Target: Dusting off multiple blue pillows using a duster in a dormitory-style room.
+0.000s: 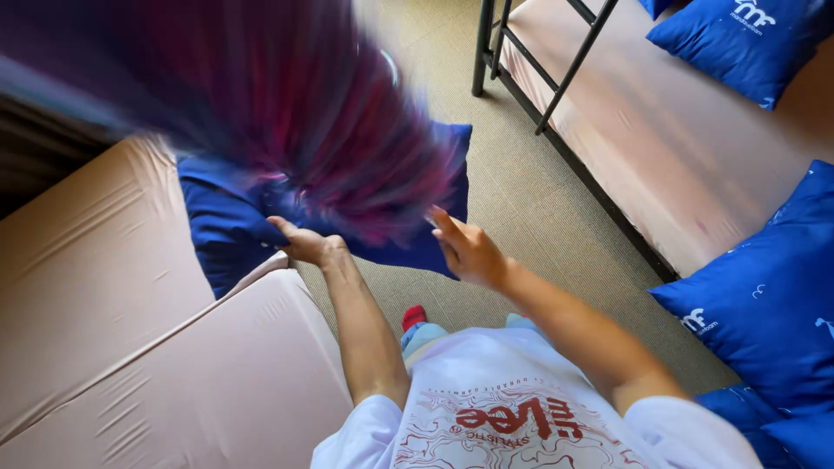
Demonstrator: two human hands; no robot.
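Blue pillow (228, 227) pinched at lower edge by left hand (304, 243), kept off peach mattress (130, 330). Right hand (467, 250) unclenched, fingers touching opposite corner. Blurred purple cloth (287, 104) just above both.

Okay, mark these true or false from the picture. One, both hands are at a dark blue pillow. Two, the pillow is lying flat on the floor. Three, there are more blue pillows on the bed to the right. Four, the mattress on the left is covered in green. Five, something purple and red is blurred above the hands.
1. True: the left hand grips the dark blue pillow and the right hand is at its other edge.
2. False: it is held up over the corner of the left mattress, above the floor.
3. True: blue pillows lie on the right bed.
4. False: its cover is pale pinkish-beige.
5. True: a purple-red cloth is smeared by motion there.
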